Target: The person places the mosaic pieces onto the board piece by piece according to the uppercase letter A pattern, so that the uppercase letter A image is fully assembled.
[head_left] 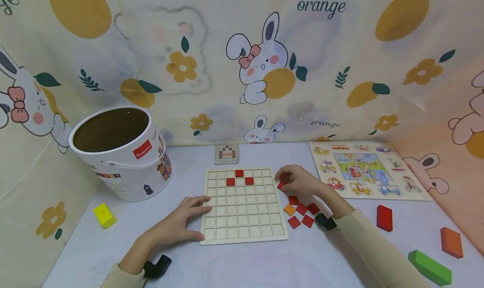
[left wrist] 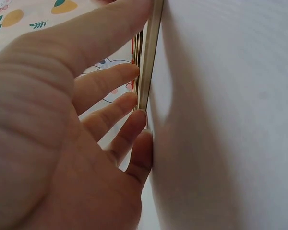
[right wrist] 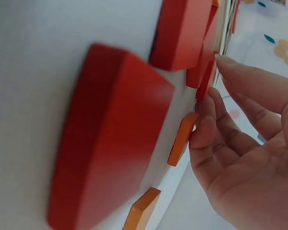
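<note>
Presently, a red square tile is pinched by the right hand, just off the gridded board at two o'clock; the board's nine-o'clock side is touched by the outspread left hand. Loose red tiles are scattered at three o'clock.
</note>
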{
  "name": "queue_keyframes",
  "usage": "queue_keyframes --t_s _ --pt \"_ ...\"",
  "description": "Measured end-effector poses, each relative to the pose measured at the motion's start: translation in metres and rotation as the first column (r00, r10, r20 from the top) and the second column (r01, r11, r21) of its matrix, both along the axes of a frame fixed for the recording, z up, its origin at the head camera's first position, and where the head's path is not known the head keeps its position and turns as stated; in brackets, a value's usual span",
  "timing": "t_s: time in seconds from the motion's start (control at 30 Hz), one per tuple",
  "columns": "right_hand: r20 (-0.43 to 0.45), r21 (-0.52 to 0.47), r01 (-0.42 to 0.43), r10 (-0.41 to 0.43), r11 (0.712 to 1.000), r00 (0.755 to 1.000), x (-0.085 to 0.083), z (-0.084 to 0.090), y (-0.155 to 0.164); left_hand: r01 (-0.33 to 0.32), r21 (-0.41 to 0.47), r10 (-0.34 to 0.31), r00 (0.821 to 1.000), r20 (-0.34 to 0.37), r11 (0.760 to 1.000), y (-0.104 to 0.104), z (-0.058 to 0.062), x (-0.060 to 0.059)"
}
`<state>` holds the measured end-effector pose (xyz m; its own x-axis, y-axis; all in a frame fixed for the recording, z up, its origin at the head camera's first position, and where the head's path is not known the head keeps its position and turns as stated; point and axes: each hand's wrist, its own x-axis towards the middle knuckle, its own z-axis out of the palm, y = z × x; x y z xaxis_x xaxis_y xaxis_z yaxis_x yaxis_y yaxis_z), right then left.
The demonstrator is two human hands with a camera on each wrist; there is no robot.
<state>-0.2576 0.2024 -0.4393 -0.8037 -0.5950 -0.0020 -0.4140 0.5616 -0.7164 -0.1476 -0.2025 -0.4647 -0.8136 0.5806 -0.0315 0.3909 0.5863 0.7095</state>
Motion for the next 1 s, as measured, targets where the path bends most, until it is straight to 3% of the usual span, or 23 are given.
queue_keyframes --t_s 0.37,0.63,0.8,1.0 --pt "-0.016 0.030 -0.028 0.028 0.999 0.999 -0.001 0.000 -0.005 -0.003 -0.002 0.003 1.000 0.003 1.000 -0.001 -0.001 0.000" --pt "-0.015 -0.022 -0.011 0.010 1.000 1.000 -0.009 0.017 -0.029 -0.008 0.003 0.008 1.000 0.010 1.000 -0.001 0.001 0.001" --pt "0.011 -0.087 -0.111 0.112 0.990 0.994 -0.015 0.020 -0.068 -0.005 0.006 0.005 1.000 0.009 1.000 -0.001 0.001 0.001" --pt "0.055 -0.109 -0.256 0.263 0.961 0.963 -0.017 0.015 -0.123 0.005 -0.005 -0.005 1.000 0.001 1.000 -0.001 0.001 0.000"
